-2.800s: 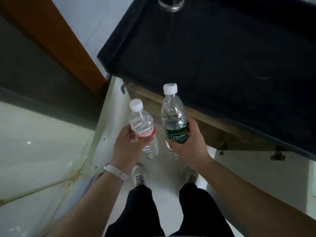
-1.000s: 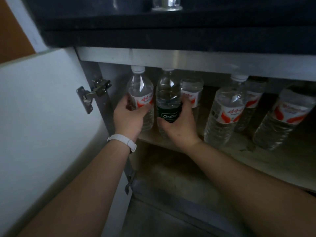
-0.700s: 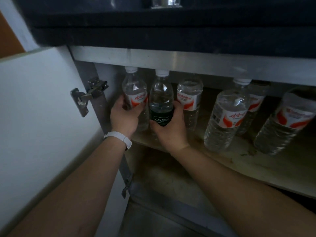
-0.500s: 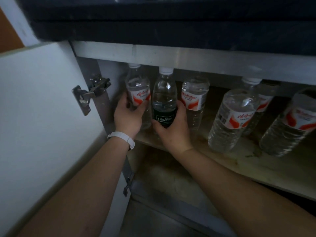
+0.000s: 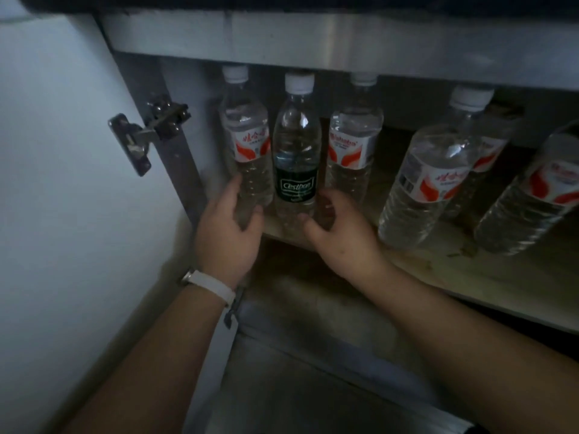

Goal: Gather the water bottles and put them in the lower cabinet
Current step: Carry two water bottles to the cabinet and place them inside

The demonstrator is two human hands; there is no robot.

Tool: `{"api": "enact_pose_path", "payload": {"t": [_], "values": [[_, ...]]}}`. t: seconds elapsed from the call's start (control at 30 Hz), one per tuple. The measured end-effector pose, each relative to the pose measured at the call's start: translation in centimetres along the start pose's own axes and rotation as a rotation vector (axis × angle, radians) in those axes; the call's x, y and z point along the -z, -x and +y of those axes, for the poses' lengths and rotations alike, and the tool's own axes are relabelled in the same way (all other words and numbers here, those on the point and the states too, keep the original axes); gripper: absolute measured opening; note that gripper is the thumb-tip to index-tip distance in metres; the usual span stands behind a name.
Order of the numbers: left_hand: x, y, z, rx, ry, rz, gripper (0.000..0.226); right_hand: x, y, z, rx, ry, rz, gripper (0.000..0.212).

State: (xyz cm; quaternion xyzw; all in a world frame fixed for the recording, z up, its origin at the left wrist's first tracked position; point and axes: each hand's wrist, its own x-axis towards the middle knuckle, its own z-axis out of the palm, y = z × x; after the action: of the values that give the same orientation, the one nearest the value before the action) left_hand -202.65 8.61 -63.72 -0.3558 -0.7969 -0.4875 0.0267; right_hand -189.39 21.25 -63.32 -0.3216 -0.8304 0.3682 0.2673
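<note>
Inside the lower cabinet, a red-label water bottle (image 5: 247,145) and a green-label water bottle (image 5: 296,158) stand upright side by side at the left end of the wooden shelf (image 5: 470,277). My left hand (image 5: 227,233) curls around the base of the red-label bottle, thumb in front. Around the foot of the green-label bottle my right hand (image 5: 340,233) is wrapped loosely, thumb at its front. Both bottles rest on the shelf.
Several more red-label bottles (image 5: 354,151) (image 5: 429,177) (image 5: 532,198) stand further right on the same shelf. The white cabinet door (image 5: 72,198) hangs open on the left with its metal hinge (image 5: 144,133). A dark counter edge overhangs the top. A lower compartment floor (image 5: 313,308) lies beneath.
Both bottles went from in front of the counter into the cabinet and now stand on the shelf. In the last half second my hands slid down from the labels to the bottle bases.
</note>
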Motion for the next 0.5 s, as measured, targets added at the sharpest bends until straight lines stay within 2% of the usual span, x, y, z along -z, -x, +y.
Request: {"api": "enact_pose_path", "payload": {"t": [0.1, 0.2, 0.37, 0.5], "values": [[0.3, 2.2, -0.6, -0.180, -0.335, -0.031, 0.050, 1.5, 1.7, 1.2, 0.072, 0.154, -0.016, 0.048], [0.4, 4.1, -0.7, -0.298, -0.518, -0.076, 0.051, 2.6, 3.6, 2.2, 0.210, 0.241, 0.024, 0.045], [0.5, 6.8, -0.7, -0.412, -0.612, -0.154, 0.050, 4.5, 6.1, 2.9, 0.297, 0.489, -0.117, 0.052], [1.5, 9.0, 2.3, -0.409, -0.646, -0.237, 0.044, 7.3, 8.5, 1.7, 0.287, 0.557, -0.206, 0.056]]}}
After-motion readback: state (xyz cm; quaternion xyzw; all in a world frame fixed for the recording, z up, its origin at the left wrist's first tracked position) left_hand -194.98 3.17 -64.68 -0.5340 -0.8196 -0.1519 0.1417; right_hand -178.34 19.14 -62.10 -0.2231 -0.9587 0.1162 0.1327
